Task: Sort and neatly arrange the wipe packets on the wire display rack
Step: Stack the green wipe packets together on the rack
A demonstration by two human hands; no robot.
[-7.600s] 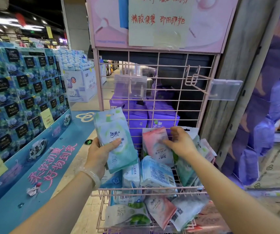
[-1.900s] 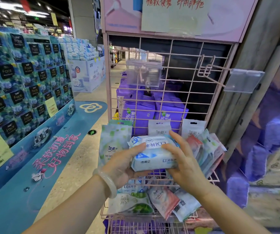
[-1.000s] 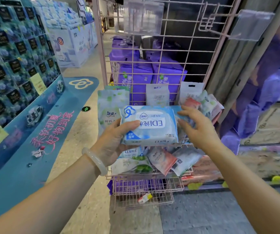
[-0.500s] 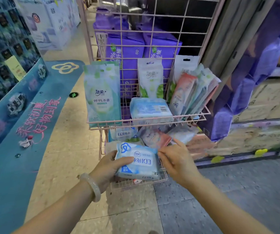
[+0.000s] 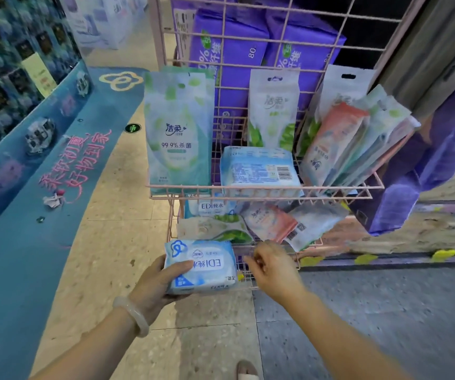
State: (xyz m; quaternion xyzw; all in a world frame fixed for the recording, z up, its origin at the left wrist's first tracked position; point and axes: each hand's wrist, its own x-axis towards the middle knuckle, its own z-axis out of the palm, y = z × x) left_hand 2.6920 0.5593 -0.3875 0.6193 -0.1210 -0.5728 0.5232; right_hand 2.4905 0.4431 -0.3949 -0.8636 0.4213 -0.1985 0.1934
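Left hand [image 5: 153, 286] grips a blue-and-white EDI wipe packet [image 5: 201, 266] down at the front left corner of the pink wire rack's [image 5: 262, 197] lowest basket, thumb across its face. Right hand [image 5: 274, 266] hovers just beside it, fingers loosely curled, holding nothing. Upper basket: tall green packet [image 5: 178, 133] upright at the left end, another blue packet [image 5: 259, 168] lying flat in the middle, a leaning row of slim packets [image 5: 352, 144] at the right end. The middle basket holds a loose jumble of packets [image 5: 256, 224].

Shop aisle: stocked pink wire rack [image 5: 262, 197]
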